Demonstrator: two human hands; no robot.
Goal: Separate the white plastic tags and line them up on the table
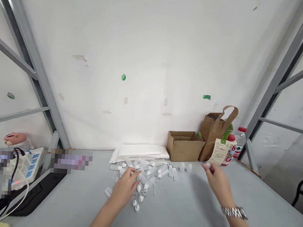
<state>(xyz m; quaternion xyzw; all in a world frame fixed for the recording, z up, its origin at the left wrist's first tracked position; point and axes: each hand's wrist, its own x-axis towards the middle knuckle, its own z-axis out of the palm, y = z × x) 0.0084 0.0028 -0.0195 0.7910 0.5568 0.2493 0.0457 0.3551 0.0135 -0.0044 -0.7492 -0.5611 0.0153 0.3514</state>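
Observation:
A heap of small translucent squeeze bottles (149, 171) with white caps and thin tethers lies on the grey table. My left hand (124, 188) reaches over the heap's left side, thumb and fingers apart; I see nothing gripped between them. Farther right, my right hand (219, 183), with a metal watch on the wrist, pinches a small translucent bottle (207, 164) between thumb and fingertips. Just left of it, two little bottles (185, 168) stand upright in a row. Loose white caps (135, 206) lie in front of the heap.
Behind the heap lies a stack of white sheets or envelopes (140, 151). An open cardboard box (185, 149), a brown paper bag (213, 132) and a red-capped bottle (239, 143) stand along the wall. Left, a power strip (33, 165) with cables sits near a black flat object (40, 192).

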